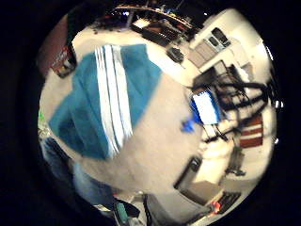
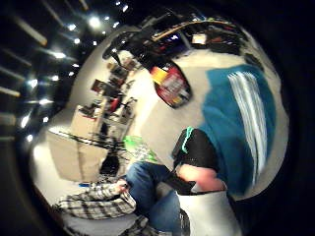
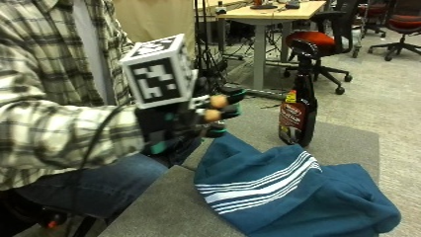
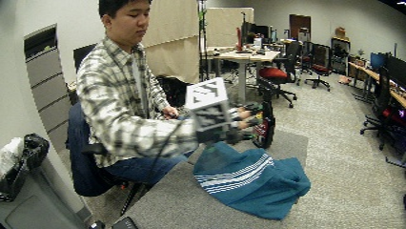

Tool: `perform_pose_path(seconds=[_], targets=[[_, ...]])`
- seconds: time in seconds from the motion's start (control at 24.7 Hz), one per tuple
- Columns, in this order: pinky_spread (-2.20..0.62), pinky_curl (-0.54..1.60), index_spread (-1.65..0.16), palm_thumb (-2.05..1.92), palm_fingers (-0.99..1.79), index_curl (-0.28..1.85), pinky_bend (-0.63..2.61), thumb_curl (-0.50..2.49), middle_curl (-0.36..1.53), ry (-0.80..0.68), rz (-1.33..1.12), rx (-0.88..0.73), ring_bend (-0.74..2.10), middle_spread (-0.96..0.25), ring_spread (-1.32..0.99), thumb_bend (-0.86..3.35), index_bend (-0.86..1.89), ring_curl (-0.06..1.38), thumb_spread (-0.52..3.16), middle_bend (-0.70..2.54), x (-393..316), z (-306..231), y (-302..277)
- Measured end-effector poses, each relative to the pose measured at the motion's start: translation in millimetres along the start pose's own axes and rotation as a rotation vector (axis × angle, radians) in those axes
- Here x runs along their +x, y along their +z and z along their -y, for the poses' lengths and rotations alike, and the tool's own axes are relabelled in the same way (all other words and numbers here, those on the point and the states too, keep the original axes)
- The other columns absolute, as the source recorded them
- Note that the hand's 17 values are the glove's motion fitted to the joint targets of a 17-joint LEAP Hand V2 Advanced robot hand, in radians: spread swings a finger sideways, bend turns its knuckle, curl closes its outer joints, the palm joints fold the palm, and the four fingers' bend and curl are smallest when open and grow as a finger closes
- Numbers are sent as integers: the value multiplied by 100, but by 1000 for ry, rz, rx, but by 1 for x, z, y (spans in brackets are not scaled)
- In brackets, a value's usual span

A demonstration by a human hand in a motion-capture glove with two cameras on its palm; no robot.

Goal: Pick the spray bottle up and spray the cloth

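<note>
Bright ceiling lights; palm views blurred, dark-rimmed; soft shadows.

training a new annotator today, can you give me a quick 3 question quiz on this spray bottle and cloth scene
1. True or false: the gloved right hand is gripping the spray bottle.
2. Multiple choice: the teal cloth with white stripes is (a) folded flat, (b) lying rumpled on the grey table, (c) hanging from the hand.
3. Fill in: the spray bottle stands ______ on the table, beyond the cloth.

Key: 1 false, the hand is in the air beside the bottle, apart from it, holding nothing. 2 b. 3 upright.
</note>
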State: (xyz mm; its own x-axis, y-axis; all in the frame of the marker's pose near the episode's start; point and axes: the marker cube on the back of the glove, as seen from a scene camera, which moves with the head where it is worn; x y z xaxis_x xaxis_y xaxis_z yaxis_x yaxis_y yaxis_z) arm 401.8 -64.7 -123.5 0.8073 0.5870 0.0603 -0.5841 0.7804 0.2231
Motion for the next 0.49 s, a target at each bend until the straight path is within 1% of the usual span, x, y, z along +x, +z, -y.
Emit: perform_pose_path(seconds=[0.12,0.28,0.41,0.49], targets=[[21,38,-39,61,-6,34,57,63,28,48,-134,-55,29,-11,7,-2,16,33,97,11,5,-99,-7],[21,38,-39,62,-3,33,60,62,26,192,-166,-73,30,-10,9,-1,17,32,101,13,-15,-216,-4],[21,38,-38,63,-1,33,60,62,26,260,-143,-75,30,-10,11,-1,17,32,105,15,-41,-287,4],[21,38,-38,63,1,33,61,61,26,285,-131,-70,30,-10,11,-1,17,32,106,17,-56,-321,10]])
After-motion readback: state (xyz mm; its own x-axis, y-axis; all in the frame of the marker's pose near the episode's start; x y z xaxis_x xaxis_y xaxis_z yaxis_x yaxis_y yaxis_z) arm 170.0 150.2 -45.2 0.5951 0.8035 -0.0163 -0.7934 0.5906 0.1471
